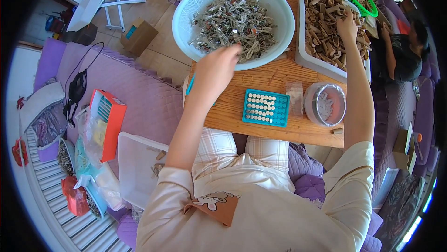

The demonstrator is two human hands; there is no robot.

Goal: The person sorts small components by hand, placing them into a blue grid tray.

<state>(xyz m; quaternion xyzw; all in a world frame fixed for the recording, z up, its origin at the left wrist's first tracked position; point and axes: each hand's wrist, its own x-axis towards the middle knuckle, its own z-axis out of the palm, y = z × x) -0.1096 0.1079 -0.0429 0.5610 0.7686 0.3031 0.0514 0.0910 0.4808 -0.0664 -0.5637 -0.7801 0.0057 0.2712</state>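
Observation:
My left hand (218, 68) reaches over the near rim of a pale blue mesh basin (184, 23) piled with small silvery, clear-looking bundles (235, 23). Its fingers are curled together and slightly blurred; what they hold, if anything, does not show. Over at the right, my right hand (347, 27) dips into a white bin (302, 33) heaped with brown cardboard-like pieces (323, 21). Those fingertips are bent down among the pieces and partly hidden. Between my arms lies a teal tray (281, 107) holding rows of small round cream pieces (260, 107).
Beside the tray stand a clear packet (294, 97) and a round tub (321, 117) of whitish bits. One brown piece (337, 131) lies near the wooden table's (223, 117) front edge. A white bin (135, 168) is at my left. Another person (405, 49) sits at the right.

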